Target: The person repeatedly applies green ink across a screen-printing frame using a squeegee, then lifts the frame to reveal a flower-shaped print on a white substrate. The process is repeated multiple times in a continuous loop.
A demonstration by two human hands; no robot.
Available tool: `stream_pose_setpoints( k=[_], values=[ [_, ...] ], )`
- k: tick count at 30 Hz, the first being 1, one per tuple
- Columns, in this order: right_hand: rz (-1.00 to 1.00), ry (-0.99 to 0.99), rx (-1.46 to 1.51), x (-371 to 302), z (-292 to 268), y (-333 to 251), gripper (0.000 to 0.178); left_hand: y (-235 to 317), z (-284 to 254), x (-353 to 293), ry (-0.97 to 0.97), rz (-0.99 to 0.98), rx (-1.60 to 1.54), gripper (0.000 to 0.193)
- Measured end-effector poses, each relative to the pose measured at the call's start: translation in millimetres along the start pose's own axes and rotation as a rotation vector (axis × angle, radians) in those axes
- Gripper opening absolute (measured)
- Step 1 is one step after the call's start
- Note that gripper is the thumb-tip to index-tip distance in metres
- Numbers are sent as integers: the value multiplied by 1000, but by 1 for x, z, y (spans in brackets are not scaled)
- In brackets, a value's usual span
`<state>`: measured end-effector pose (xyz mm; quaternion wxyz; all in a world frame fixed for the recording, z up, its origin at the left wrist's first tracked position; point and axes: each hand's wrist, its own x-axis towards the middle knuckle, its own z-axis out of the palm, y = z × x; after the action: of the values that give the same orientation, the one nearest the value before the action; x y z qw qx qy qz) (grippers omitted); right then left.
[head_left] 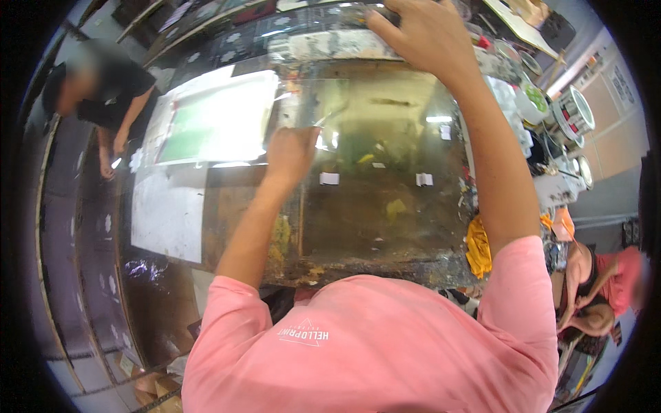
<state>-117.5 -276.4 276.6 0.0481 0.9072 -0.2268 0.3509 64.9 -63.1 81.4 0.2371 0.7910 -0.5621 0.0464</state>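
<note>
My left hand (290,153) is closed over the middle of the worktable, its fingers pinching the edge of a clear plastic sheet (310,103). To the left the sheet seems to reach over a bright, glaring panel with a green area (200,131). My right hand (430,34) is stretched to the table's far side, thumb apart from the fingers, some of which the picture's upper edge cuts off; I see nothing held in it. Between my arms lies a brown, glossy, paint-stained board (385,230) with small white tabs (329,179) on it.
White paper (167,220) lies at the table's left. An orange cloth (478,248) rests by the right edge, below paint tubs (573,112) and containers. A person in black (110,89) stands at the left, holding something small; another in pink (613,275) is at the lower right.
</note>
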Motion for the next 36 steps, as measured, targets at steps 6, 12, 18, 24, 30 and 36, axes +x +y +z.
stream_pose_setpoints(
  k=[6, 12, 18, 24, 30, 36],
  values=[
    [-53, 81, -4, 3, 2, 1, 51, 84, 110, -28, -258, 228, 36, 108],
    [-66, 68, 40, 14, 1, 5, 56, 136, 149, -24, -173, 310, -43, 128],
    [-21, 0, 7, 21, 0, 7, 59, 157, 145, -23, -198, 331, -62, 128],
    [-26, 42, -18, 25, 3, 7, 59, 156, 147, -23, -180, 361, -64, 127],
    [84, -99, -20, 22, -9, 0, 56, 156, 151, -26, -164, 358, -94, 126],
    [-3, -6, 12, 11, -5, -4, 53, 142, 123, -20, -62, 327, -341, 112]
  ],
)
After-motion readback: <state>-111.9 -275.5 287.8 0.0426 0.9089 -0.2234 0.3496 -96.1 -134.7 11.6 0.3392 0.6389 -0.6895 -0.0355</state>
